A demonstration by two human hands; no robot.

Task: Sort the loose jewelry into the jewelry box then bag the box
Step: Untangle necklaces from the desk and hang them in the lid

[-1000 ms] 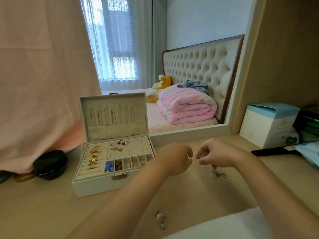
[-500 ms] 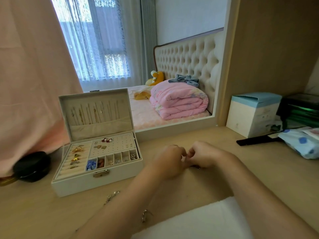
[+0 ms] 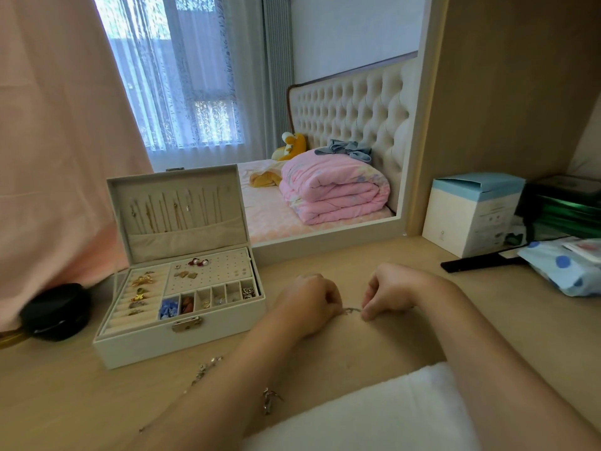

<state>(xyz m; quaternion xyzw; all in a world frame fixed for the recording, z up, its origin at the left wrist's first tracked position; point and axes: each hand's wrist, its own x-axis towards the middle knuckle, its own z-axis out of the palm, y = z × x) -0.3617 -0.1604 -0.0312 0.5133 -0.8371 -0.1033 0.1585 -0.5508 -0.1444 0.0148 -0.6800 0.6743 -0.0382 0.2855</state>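
Desk (image 3: pixel 65 402) of pale wood carries everything, with a white cloth (image 3: pixel 374 415) lying at its near edge. Box (image 3: pixel 182 333) stands open on the left part. Its lid is upright with chains hung inside, and the tray below has ring rolls, a stud panel and a front row of small cells, several already holding items.

Both hands work low over the wood, to the right of the box. The left hand (image 3: pixel 309 304) and right hand (image 3: pixel 393 291) have their fingers curled in. A loose chain (image 3: pixel 206 369) lies in front of the box beside the left forearm, and a small charm (image 3: pixel 269 400) sits near the cloth's edge. Each hand pinches one end of a silver piece (image 3: pixel 352 310) stretched between them just above the desk. It is too small to tell whether it is a clasp or a short chain.

Sorting looks unfinished, and the risks are small ones. If the hands pull too hard, a thin link could snap or a pinch could slip, and the piece would drop. The left forearm lies very close to the chain and charm, so a sweep toward the box could drag them off the desk or under the cloth.
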